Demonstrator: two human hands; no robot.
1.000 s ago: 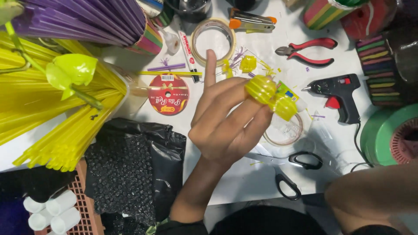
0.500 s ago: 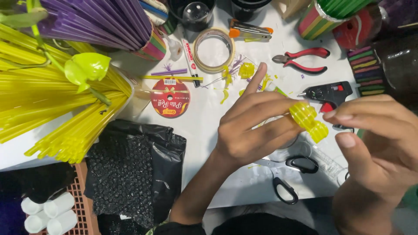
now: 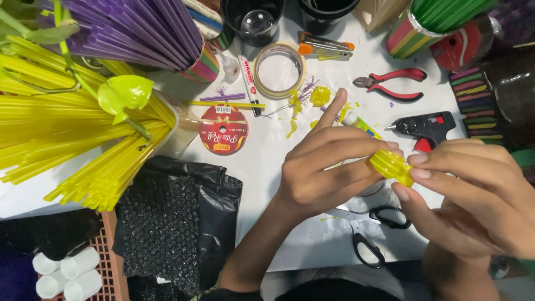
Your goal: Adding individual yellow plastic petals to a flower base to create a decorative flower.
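- My left hand is curled, its fingers closed round a small yellow ribbed piece, with the forefinger sticking straight up and away from it.
- My right hand meets it from the other side: thumb and fingers pinch the same yellow ribbed piece, so both hands hold it in the air above the white counter.
- Just below the piece lie black-handled scissors on the counter, partly under my hands.
- Behind my right hand sits a black glue gun with a red trigger, and farther back red-handled pliers.
- A roll of clear tape lies flat near the top, a white marker just beside it.
- A red ribbon spool lies left of my left hand, well apart from it.
- Yellow scraps are scattered near my raised forefinger.
- A big fan of yellow straws fills the left side, purple straws above them in a striped cup.
- A black bag lies beside my left forearm.
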